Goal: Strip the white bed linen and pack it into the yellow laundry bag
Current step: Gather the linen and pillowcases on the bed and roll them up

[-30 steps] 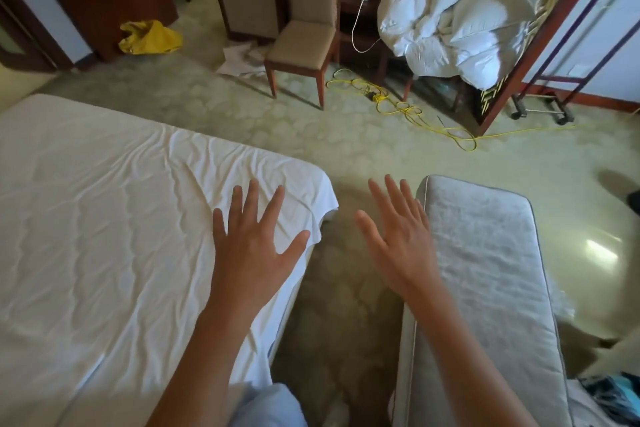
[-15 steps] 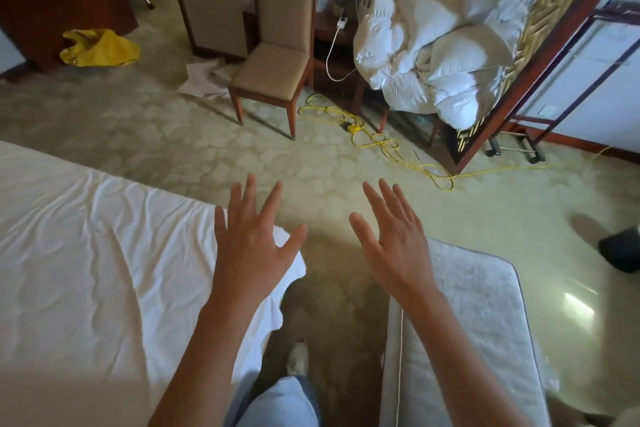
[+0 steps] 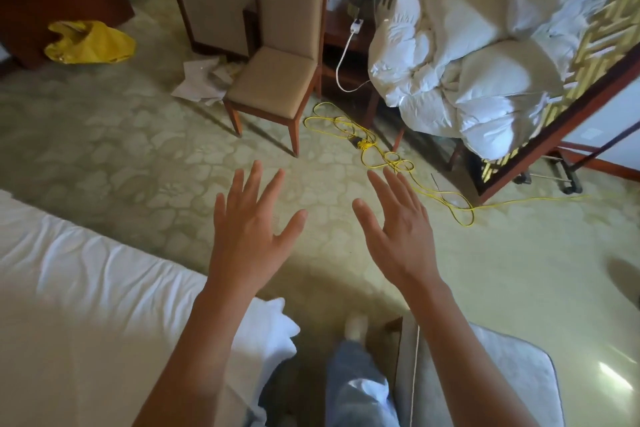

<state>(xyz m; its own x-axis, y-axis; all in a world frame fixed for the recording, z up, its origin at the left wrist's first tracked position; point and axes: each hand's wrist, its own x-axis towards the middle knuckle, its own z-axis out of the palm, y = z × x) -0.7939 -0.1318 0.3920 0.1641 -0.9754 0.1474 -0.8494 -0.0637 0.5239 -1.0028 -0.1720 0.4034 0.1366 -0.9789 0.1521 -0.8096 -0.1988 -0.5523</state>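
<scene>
A white sheet (image 3: 86, 281) covers the bed at the lower left, wrinkled, with its corner hanging near my leg. The yellow laundry bag (image 3: 90, 43) lies crumpled on the carpet at the far left, beside a dark wooden cabinet. A heap of white duvet and linen (image 3: 460, 62) is piled at the upper right. My left hand (image 3: 252, 229) and my right hand (image 3: 398, 229) are held out in front of me over the carpet, fingers spread, holding nothing and touching nothing.
A beige chair (image 3: 277, 73) stands ahead, with loose papers (image 3: 202, 80) to its left. A tangled yellow cable (image 3: 384, 156) runs across the carpet to the right. A grey padded bench (image 3: 512, 374) is at the lower right. A wood-framed screen (image 3: 568, 107) leans at the right.
The view has moved forward between bed and bench toward the chair. My left hand has left the sheet's corner and now hovers over the carpet; both hands stay spread.
</scene>
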